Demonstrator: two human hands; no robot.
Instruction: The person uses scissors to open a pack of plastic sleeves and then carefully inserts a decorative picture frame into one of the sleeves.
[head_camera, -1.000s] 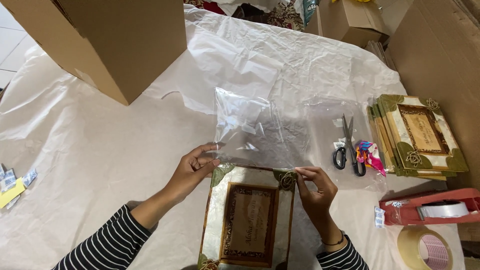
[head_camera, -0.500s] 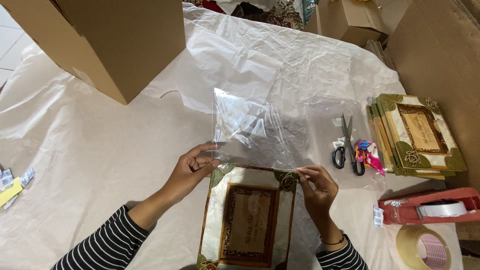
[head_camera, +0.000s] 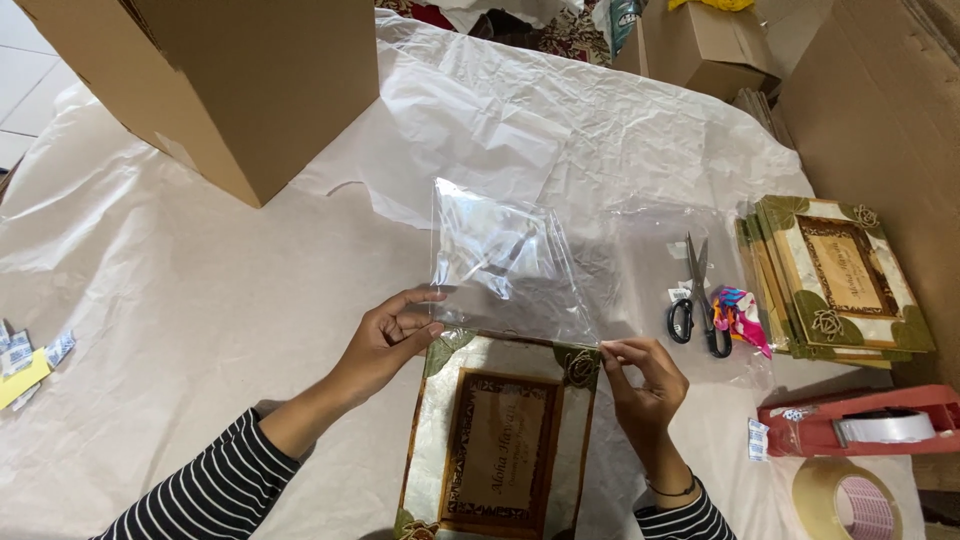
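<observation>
A decorated picture frame (head_camera: 505, 440) — cream mat, green leaf corners, a brown inner panel — lies flat at the near edge of the paper-covered floor (head_camera: 200, 300), its top end just inside the mouth of a clear plastic bag (head_camera: 505, 265). The left hand (head_camera: 392, 335) pinches the bag's open edge at the frame's upper left corner, fingers curled round the film; the right hand (head_camera: 640, 378) pinches the same edge at the upper right corner between thumb and fingertips. Held at both corners like this, the mouth is stretched wide and taut, which seems to be why the frame's top sits squarely in it. The rest of the bag lies crumpled away from the person, toward the middle of the sheet.

Just right of the bag lie black-handled scissors (head_camera: 697, 300), blades pointing away, beside a small bright multicoloured scrap (head_camera: 738, 315). Further right — near the right edge — a stack of matching frames (head_camera: 835, 285) sits squared up. At the near right corner stand a red tape dispenser (head_camera: 865, 425) with a white roll and a loose roll of tape (head_camera: 850, 505). A large brown cardboard box (head_camera: 240, 80) stands at the far left, a smaller one (head_camera: 705, 40) at the far right. Small white-and-blue sachets and a yellow slip (head_camera: 25, 365) lie at the left edge.
</observation>
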